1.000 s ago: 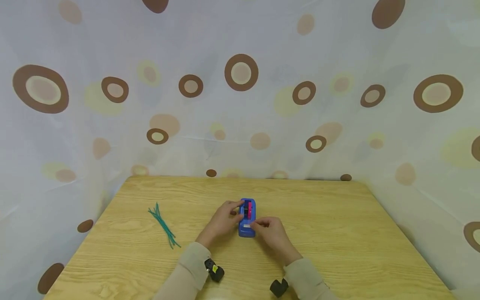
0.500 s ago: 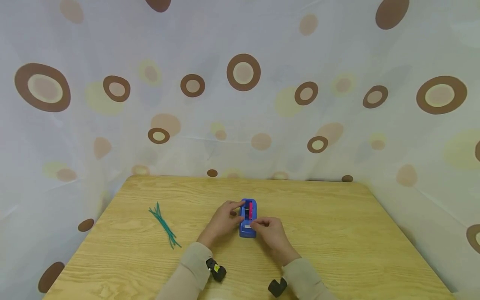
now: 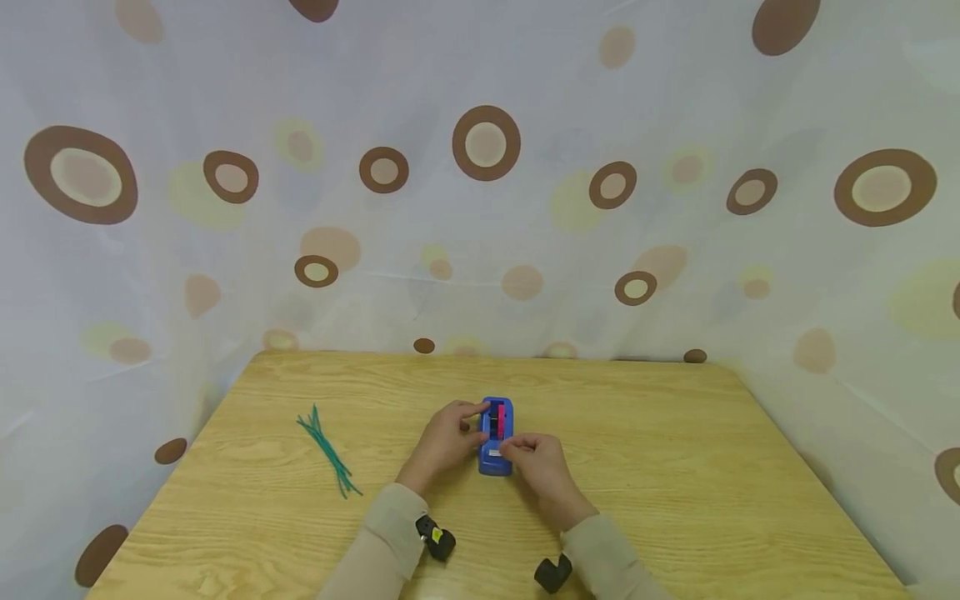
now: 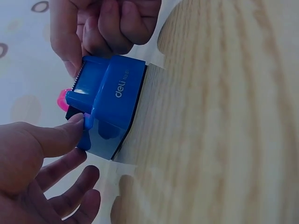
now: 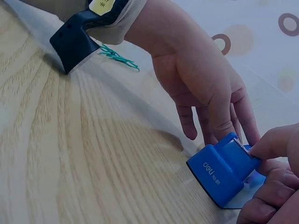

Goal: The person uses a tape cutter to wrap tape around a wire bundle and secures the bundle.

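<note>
A blue tape dispenser (image 3: 495, 467) with a pink core (image 3: 501, 422) stands on the table between both hands. My left hand (image 3: 441, 443) grips its left side; in the left wrist view the thumb lies on the dispenser's upper edge (image 4: 103, 93), the other fingers spread below. At the toothed cutter, my right hand (image 3: 546, 469) pinches with thumb and forefinger at the corner, where the tape end would sit; the clear tape itself hardly shows. In the right wrist view the remaining fingers of the right hand (image 5: 280, 186) are curled beside the dispenser (image 5: 219, 170).
A loose bundle of thin green sticks or twist ties (image 3: 327, 454) lies on the wooden table (image 3: 675, 467) to the left. Black wrist cameras (image 3: 437, 539) hang off both sleeves near the front. A patterned curtain (image 3: 480, 250) closes off the back and sides.
</note>
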A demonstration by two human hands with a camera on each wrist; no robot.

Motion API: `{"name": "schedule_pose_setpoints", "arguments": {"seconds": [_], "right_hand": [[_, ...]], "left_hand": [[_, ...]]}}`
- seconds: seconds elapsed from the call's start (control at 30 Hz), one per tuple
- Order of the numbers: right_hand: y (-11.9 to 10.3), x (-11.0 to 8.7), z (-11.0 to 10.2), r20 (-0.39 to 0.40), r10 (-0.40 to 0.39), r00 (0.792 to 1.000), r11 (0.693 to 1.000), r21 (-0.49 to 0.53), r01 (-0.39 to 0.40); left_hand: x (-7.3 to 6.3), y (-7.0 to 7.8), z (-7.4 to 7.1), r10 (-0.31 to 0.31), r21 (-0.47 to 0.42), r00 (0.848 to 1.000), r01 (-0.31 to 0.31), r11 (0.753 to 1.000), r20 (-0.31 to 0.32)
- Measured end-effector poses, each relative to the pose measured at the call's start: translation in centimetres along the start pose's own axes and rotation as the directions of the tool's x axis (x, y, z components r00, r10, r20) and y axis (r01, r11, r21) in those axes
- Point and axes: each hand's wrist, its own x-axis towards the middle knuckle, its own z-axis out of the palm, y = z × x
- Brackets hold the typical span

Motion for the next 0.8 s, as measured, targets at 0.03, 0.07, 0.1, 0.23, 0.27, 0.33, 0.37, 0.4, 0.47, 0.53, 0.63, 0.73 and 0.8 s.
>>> {"name": "schedule_pose_setpoints", "arguments": {"seconds": [0.03,0.07,0.1,0.23,0.27,0.33,0.37,0.4,0.47,0.53,0.63,0.73,0.8], "right_hand": [[0.04,0.04,0.05,0.001,0.005,1.000,1.000,0.005,-0.005],[0.06,0.05,0.10,0.002,0.010,1.000,1.000,0.007,-0.010],[0.09,0.07,0.16,0.003,0.016,1.000,1.000,0.012,-0.016],[0.02,0.01,0.31,-0.004,0.039,0.999,0.999,0.031,-0.039],[-0.01,-0.02,0.34,-0.008,0.043,0.999,0.999,0.034,-0.043],[-0.03,-0.12,0.36,-0.014,0.049,0.999,0.998,0.041,-0.048],[-0.04,-0.19,0.34,-0.017,0.053,0.998,0.998,0.042,-0.052],[-0.03,-0.26,0.33,-0.019,0.052,0.998,0.998,0.047,-0.051],[0.06,-0.31,0.38,-0.023,0.047,0.999,0.997,0.057,-0.045],[0.10,-0.29,0.43,-0.026,0.050,0.998,0.996,0.070,-0.048],[0.07,-0.20,0.51,-0.029,0.060,0.998,0.994,0.093,-0.057],[-0.03,-0.24,0.52,-0.025,0.072,0.997,0.991,0.117,-0.069],[-0.11,-0.38,0.49,-0.017,0.084,0.996,0.984,0.157,-0.080]], "left_hand": [[-0.02,-0.04,-0.01,0.000,0.001,1.000,0.000,1.000,-0.002],[-0.04,-0.07,-0.03,-0.003,0.002,1.000,0.003,1.000,-0.003],[-0.04,-0.11,-0.04,-0.003,0.005,1.000,0.003,1.000,-0.004],[-0.05,-0.10,-0.13,-0.006,0.005,1.000,0.006,1.000,-0.009],[-0.05,-0.06,-0.18,-0.004,0.004,1.000,0.004,1.000,-0.009],[-0.02,-0.04,-0.17,-0.001,0.004,1.000,0.001,1.000,-0.009],[0.00,0.01,-0.14,-0.002,0.005,1.000,0.002,1.000,-0.008],[0.00,-0.01,-0.10,0.000,0.010,1.000,0.000,1.000,-0.008],[0.02,-0.05,-0.06,-0.001,0.024,1.000,0.001,1.000,-0.011],[0.07,-0.11,-0.03,-0.002,0.034,1.000,0.003,0.999,-0.015],[0.19,-0.13,-0.09,0.001,0.032,1.000,0.000,1.000,-0.021],[0.26,-0.16,-0.15,0.008,0.018,1.000,-0.008,1.000,-0.024],[0.25,-0.18,-0.18,0.011,0.013,1.000,-0.010,1.000,-0.019]]}}
